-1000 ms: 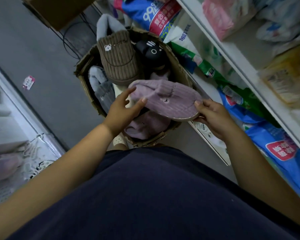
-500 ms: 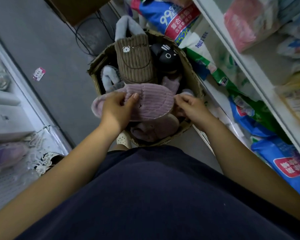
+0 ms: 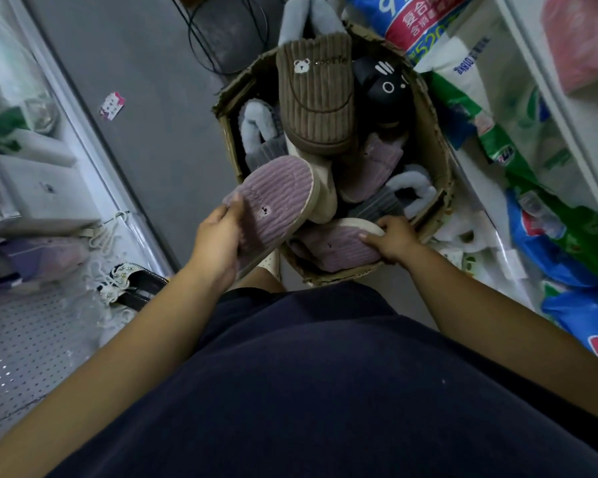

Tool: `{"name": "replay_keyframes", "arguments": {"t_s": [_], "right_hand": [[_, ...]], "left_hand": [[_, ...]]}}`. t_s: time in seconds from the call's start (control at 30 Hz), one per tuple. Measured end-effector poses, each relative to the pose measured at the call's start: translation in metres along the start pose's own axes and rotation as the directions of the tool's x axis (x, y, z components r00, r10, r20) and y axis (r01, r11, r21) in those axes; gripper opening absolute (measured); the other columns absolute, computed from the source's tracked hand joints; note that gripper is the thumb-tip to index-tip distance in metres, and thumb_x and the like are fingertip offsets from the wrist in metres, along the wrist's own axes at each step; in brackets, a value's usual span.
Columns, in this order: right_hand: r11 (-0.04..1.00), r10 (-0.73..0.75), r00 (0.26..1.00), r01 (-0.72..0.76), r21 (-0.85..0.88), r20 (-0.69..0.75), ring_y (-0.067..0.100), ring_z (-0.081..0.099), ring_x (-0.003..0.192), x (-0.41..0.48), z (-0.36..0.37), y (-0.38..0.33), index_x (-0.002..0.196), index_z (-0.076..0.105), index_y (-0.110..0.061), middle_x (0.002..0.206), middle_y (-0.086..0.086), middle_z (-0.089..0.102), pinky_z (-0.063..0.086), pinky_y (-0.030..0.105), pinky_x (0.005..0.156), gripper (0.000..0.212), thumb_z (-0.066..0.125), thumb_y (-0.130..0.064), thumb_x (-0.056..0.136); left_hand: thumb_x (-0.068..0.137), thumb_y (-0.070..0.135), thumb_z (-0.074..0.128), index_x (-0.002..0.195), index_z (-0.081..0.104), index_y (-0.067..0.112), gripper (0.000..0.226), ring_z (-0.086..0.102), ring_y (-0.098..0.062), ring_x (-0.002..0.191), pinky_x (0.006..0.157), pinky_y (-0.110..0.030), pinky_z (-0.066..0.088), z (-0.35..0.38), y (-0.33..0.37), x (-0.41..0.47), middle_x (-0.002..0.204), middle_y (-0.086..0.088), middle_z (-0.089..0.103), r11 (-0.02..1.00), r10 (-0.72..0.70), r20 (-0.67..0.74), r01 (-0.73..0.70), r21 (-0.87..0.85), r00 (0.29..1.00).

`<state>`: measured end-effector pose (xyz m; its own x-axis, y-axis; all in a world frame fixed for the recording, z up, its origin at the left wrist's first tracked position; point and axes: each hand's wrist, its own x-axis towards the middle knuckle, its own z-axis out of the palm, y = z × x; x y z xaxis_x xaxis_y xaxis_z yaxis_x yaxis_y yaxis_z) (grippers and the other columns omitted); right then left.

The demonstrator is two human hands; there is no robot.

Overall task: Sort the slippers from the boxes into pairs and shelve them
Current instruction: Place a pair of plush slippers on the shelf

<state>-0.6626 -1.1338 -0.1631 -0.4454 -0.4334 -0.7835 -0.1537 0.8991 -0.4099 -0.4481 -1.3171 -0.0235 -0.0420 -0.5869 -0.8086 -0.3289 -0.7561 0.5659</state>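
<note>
A purple slipper (image 3: 273, 198) is gripped by the left hand (image 3: 218, 243) at the box (image 3: 437, 157) edge. Its mate (image 3: 335, 251), inside, is gripped by the right hand (image 3: 390, 239). Shelving is pending; other slippers (image 3: 315, 98) are unsorted.

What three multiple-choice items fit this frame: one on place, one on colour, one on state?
1. Where is the brown slipper?
A. in the cardboard box
B. on a shelf
C. on the bare floor

2. What colour is the held slipper in the left hand?
A. black
B. purple
C. green

3. What is the right hand doing?
A. hanging empty
B. holding a blue bag
C. gripping a second slipper in the box

1 A: it rests on the pile inside the box.
2 B: its ribbed upper is purple.
3 C: the fingers curl over that slipper's end.
</note>
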Motion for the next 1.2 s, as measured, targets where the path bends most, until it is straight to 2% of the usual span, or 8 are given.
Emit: {"name": "replay_keyframes", "arguments": {"t_s": [0.2, 0.47, 0.63, 0.8, 0.9, 1.03, 1.13, 1.2], "right_hand": [[0.988, 0.014, 0.995, 0.001, 0.154, -0.096, 0.014, 0.052, 0.072, -0.054, -0.028, -0.017, 0.080, 0.056, -0.014, 0.075, -0.002, 0.055, 0.035, 0.026, 0.055, 0.036, 0.061, -0.046, 0.095], [0.904, 0.248, 0.851, -0.032, 0.426, -0.462, 0.017, 0.059, 0.088, -0.197, -0.017, -0.015, 0.108, 0.066, -0.009, 0.104, 0.006, 0.067, 0.039, 0.017, 0.061, 0.040, 0.051, -0.045, 0.101], [0.507, 0.543, 0.691, 0.183, 0.842, -0.477, 0.026, 0.068, 0.103, -0.248, 0.023, -0.037, 0.113, 0.067, -0.009, 0.112, 0.008, 0.071, 0.054, 0.045, 0.097, 0.048, 0.050, -0.052, 0.099], [-0.175, 0.443, 0.815, 0.488, 0.855, -0.375, 0.022, 0.067, 0.113, -0.277, 0.045, -0.087, 0.121, 0.062, -0.011, 0.122, 0.006, 0.071, 0.053, 0.043, 0.100, 0.032, 0.057, -0.032, 0.097], [-0.239, 0.349, 0.853, 0.481, 0.844, -0.388, 0.022, 0.068, 0.112, -0.292, 0.059, -0.107, 0.125, 0.061, -0.007, 0.121, 0.007, 0.072, 0.058, 0.037, 0.088, 0.034, 0.060, -0.024, 0.094], [-0.237, 0.219, 0.911, 0.397, 0.887, -0.349, 0.027, 0.068, 0.113, -0.315, 0.083, -0.116, 0.131, 0.057, -0.009, 0.125, 0.009, 0.070, 0.058, 0.046, 0.089, 0.046, 0.064, -0.025, 0.089], [-0.232, 0.158, 0.915, 0.400, 0.887, -0.372, 0.033, 0.064, 0.119, -0.328, 0.099, -0.111, 0.136, 0.053, -0.012, 0.130, 0.010, 0.067, 0.047, 0.066, 0.098, 0.050, 0.063, -0.024, 0.089], [-0.285, 0.137, 0.907, 0.420, 0.862, -0.397, 0.034, 0.062, 0.121, -0.334, 0.106, -0.106, 0.141, 0.049, -0.010, 0.134, 0.013, 0.064, 0.048, 0.067, 0.095, 0.051, 0.060, -0.020, 0.091]], "left_hand": [[0.104, 0.037, 0.055, 0.111, 0.070, 0.020, 0.024, 0.068, -0.015, 0.109, 0.097, -0.034, 0.055, -0.010, 0.013, 0.003, 0.112, 0.002, 0.072, 0.983, 0.120, 0.073, -0.129, 0.132, 0.990], [0.105, 0.037, 0.053, 0.115, 0.070, 0.019, 0.027, 0.070, -0.015, 0.108, 0.105, -0.039, 0.052, -0.026, 0.059, 0.003, 0.113, 0.001, 0.073, 0.906, 0.277, 0.315, -0.356, 0.229, 0.908], [0.104, 0.041, 0.052, 0.107, 0.072, 0.018, 0.032, 0.069, -0.013, 0.098, 0.094, -0.035, 0.054, -0.026, 0.068, -0.018, 0.099, 0.005, 0.074, 0.754, 0.364, 0.518, -0.572, 0.324, 0.774], [0.105, 0.036, 0.052, 0.078, 0.062, 0.006, 0.041, 0.048, -0.005, 0.066, 0.064, -0.029, 0.038, -0.027, 0.069, -0.043, 0.070, 0.000, 0.052, 0.466, 0.380, 0.808, -0.848, 0.252, 0.450], [0.105, 0.032, 0.052, 0.083, 0.060, -0.007, 0.045, 0.046, -0.006, 0.071, 0.069, -0.026, 0.036, -0.027, 0.070, -0.060, 0.072, -0.003, 0.048, 0.351, 0.335, 0.908, -0.928, 0.125, 0.250], [0.098, 0.046, 0.050, 0.078, 0.066, 0.022, 0.035, 0.040, -0.016, 0.100, 0.090, -0.016, 0.029, -0.029, 0.069, -0.079, 0.094, 0.009, 0.053, 0.137, 0.277, 0.959, -0.990, 0.029, 0.067], [0.103, 0.033, 0.056, 0.097, 0.073, 0.016, 0.024, 0.025, -0.003, 0.122, 0.108, -0.005, 0.008, -0.030, 0.064, -0.094, 0.146, -0.006, 0.034, 0.078, 0.324, 0.938, -0.991, 0.106, 0.126], [0.101, 0.038, 0.054, 0.097, 0.070, 0.023, 0.022, 0.014, -0.022, 0.147, 0.121, -0.028, 0.011, -0.028, 0.061, -0.105, 0.165, -0.010, 0.007, 0.113, 0.323, 0.921, -0.975, 0.191, 0.218]]}}
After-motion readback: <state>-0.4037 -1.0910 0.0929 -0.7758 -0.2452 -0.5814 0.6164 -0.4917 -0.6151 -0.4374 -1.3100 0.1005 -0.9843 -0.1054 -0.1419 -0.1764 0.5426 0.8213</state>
